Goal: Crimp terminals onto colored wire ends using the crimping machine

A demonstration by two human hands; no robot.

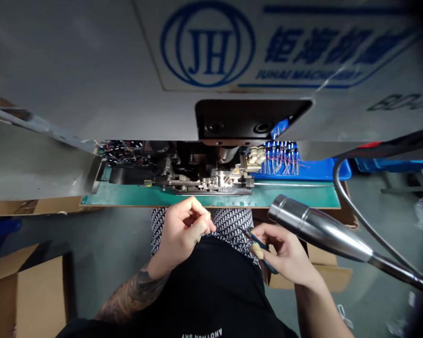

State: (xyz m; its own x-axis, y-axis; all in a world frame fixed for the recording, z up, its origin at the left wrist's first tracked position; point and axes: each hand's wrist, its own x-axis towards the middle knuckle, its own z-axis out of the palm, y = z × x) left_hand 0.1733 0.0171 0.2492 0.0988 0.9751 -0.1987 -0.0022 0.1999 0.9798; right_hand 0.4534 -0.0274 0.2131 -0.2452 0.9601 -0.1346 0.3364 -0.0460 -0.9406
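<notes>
My left hand [181, 232] pinches a small gold-coloured part [208, 216] between thumb and fingers, too small to identify. My right hand [285, 256] grips a blue-handled pair of pliers [264, 246], whose tips point up and left. A cream-coloured connector [256, 251] sits at my right fingertips beside the pliers, partly hidden by them. The hands are apart, held over my lap above patterned shorts [232, 227], and just below a green work mat [211, 198].
A metal wire-processing machine [204, 176] stands on the mat, under a white cover with a blue logo. A blue tray [303, 170] holds wired connectors. A chrome gooseneck lamp head [319, 229] hangs beside my right hand. Cardboard boxes [24, 293] stand on the floor.
</notes>
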